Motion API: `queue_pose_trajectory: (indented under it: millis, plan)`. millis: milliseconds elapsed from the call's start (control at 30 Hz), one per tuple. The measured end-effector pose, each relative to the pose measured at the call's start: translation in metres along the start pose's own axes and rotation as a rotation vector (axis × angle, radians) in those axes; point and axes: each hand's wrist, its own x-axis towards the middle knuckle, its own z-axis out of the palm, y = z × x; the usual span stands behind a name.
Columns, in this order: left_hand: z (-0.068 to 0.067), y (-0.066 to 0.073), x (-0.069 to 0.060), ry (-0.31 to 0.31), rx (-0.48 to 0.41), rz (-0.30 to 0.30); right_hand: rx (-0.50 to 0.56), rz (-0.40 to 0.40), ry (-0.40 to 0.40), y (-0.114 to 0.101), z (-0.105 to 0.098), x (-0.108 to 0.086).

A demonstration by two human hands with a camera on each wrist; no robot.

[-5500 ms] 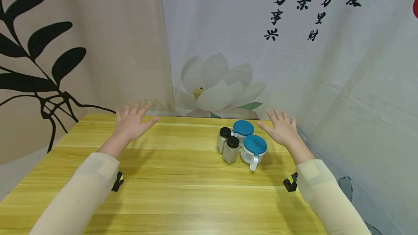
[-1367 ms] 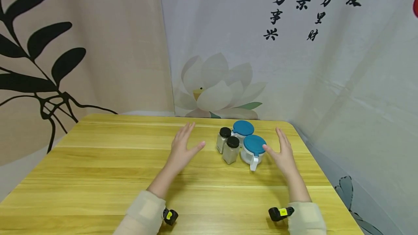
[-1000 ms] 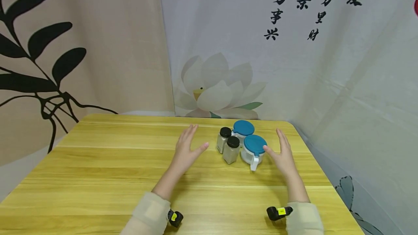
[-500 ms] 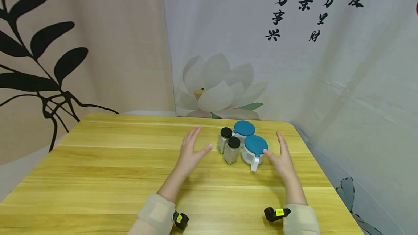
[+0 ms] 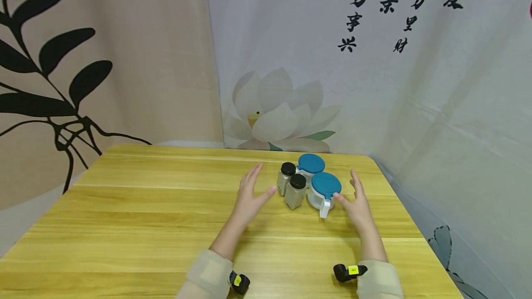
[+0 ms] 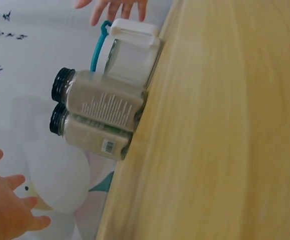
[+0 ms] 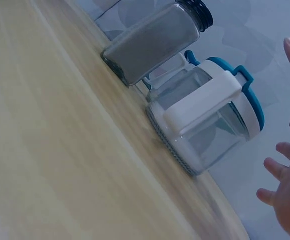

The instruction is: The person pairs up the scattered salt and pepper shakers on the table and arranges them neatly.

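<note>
Behind everything: backdrop [image 5: 276,26], one, printed cloth. Bench [image 5: 137,225], one, wooden, its level top presumably why the glass stands steady. Hands, two, bare: left hand [image 5: 250,201] near the far bottle [image 5: 284,184], right hand [image 5: 358,209] just beside the front jar [image 5: 322,194]. Each grip is unclosed and holds nothing, fingers apart; the wrist views show a gap between either hand and the glass. They flank the group, it seems, because it is compact enough to sit between them. Jars, two, upright, blue-lidded, on the bench's far part, right of middle: front jar, handle toward the person, probably turned so for easy reach; rear jar [image 5: 311,166], partly hidden. Lids on both, likely to keep the insides covered. Bottles, two, upright, black-capped, left of the jars: near bottle [image 5: 295,194] and far bottle, perhaps clustered to keep the set together; contact between neighbours cannot be told. Cameras, two, one per wrist: left camera [image 5: 239,284], right camera [image 5: 344,272].
</note>
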Motion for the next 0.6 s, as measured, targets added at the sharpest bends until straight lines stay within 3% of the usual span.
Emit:
queue_pose_trajectory:
  millis: [600]
  plan:
    - [0.027, -0.001, 0.000, 0.048, -0.096, -0.047, 0.075, -0.060, 0.004, 0.010, 0.009, -0.002]
